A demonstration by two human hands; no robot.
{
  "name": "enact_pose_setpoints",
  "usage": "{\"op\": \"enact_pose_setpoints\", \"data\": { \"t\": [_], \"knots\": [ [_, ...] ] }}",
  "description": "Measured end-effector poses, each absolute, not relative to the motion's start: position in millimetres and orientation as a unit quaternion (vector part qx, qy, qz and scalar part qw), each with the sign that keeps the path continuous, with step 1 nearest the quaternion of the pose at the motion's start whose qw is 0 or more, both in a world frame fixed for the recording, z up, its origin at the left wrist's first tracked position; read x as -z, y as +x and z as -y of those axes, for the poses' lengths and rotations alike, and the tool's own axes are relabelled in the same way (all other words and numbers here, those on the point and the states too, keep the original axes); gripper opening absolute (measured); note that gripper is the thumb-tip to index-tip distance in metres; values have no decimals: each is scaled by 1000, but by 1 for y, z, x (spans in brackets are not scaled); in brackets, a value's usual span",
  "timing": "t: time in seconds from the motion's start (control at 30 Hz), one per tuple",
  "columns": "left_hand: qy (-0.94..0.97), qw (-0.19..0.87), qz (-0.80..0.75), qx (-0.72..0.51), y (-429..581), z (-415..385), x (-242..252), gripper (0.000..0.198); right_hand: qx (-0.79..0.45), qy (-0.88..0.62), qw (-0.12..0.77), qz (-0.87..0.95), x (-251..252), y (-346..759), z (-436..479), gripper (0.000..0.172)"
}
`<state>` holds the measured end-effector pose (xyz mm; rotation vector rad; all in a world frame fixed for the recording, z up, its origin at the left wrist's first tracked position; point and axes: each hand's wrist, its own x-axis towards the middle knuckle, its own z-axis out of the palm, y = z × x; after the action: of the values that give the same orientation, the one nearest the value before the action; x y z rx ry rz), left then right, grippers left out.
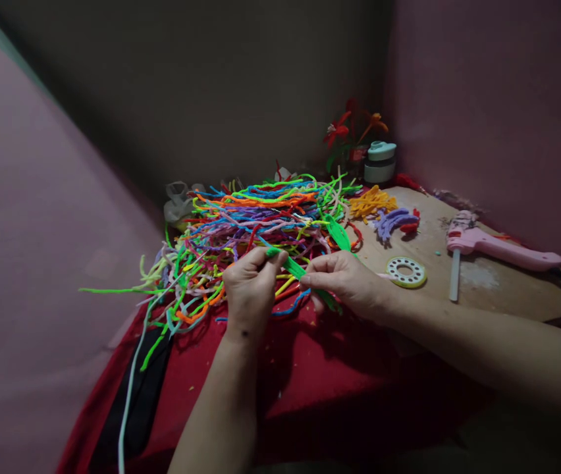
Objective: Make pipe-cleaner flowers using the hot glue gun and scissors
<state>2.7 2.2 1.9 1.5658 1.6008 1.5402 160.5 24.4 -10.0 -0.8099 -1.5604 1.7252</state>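
**Both hands pinch one green pipe cleaner, centre of the frame.**

The left hand (253,283) is closed, its fingertips nipping the upper end of the green pipe cleaner (293,266). The right hand (347,280) is also closed, thumb and forefinger gripping further along, and the tail runs under the palm. To work it well, I judge, keep both pinches close together and hold the strand clear of the heap of coloured pipe cleaners (261,217) so nothing snags. It looks thin, fuzzy and bright green, nearly straight between the hands and slanting down to the right.
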Motion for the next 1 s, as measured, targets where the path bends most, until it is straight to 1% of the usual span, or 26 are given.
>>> {"op": "enact_pose_setpoints", "data": {
  "t": [0.07,0.13,0.23,0.33,0.5,0.63,0.73,0.83,0.9,1.0],
  "knots": [
    [588,157,-579,-543,2,-2,1,13,-659,-307,337,597,11,160,-24,22],
    [600,149,-576,-536,2,-1,2,13,-660,-305,339,597,13,160,-25,21],
    [584,195,-569,-546,4,0,-3,14,-680,-301,325,584,15,161,-26,22],
    [557,247,-560,-562,9,2,-11,16,-722,-278,311,552,15,160,-27,18],
    [536,324,-540,-563,11,3,-13,26,-786,-237,321,471,15,156,-31,23],
    [531,375,-531,-543,6,0,-9,24,-824,-237,299,418,17,152,-34,15],
    [535,367,-541,-535,5,-1,-8,23,-808,-244,301,444,17,151,-33,17],
    [545,346,-550,-530,8,-1,-8,17,-770,-273,333,471,15,152,-32,22],
    [565,320,-557,-517,10,-1,-7,13,-745,-294,357,481,16,152,-31,22],
    [582,281,-572,-506,12,-1,-7,18,-712,-309,378,505,19,152,-31,19]
  ]
}}
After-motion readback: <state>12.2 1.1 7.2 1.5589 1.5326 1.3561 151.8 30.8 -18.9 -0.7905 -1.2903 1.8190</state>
